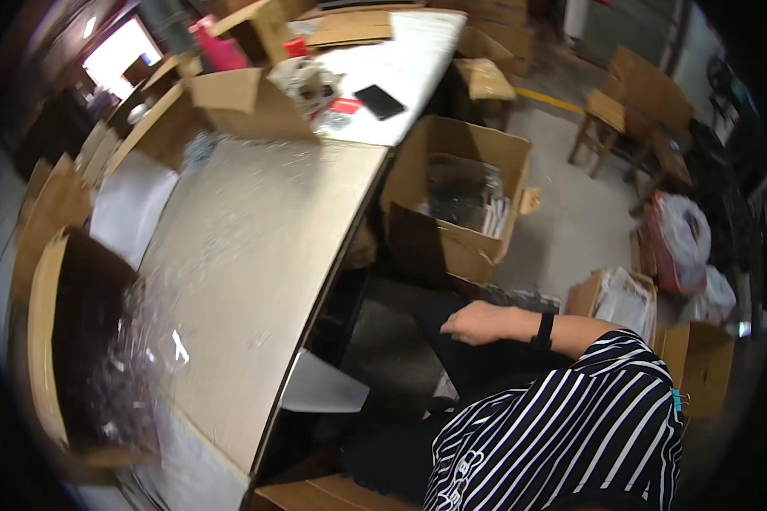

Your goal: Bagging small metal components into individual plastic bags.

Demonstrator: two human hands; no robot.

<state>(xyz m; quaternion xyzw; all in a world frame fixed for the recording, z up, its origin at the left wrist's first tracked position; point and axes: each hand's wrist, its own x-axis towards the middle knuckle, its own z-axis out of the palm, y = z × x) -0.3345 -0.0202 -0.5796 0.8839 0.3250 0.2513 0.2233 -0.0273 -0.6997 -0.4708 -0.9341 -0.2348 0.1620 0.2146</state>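
My right hand (477, 323) is over my dark-clothed thigh, with a black band (544, 330) round the wrist. Its fingers look curled together, and I see nothing held in them; motion softens the detail. My left hand does not show. To the left of my legs lies the pale tabletop (256, 255), with small clear plastic pieces strewn along it. A heap of clear plastic pieces (128, 366) spills at the mouth of a cardboard box (47, 332) on the table's left side. A grey flat panel (324, 385) juts from the table's near edge.
An open carton (462, 247) with dark and white contents stands on the floor beyond my hand. Farther back, a white table (418, 60) bears a black phone (379, 102). Wooden stools (603, 115), plastic bags (686, 234) and smaller boxes (694, 362) line the right.
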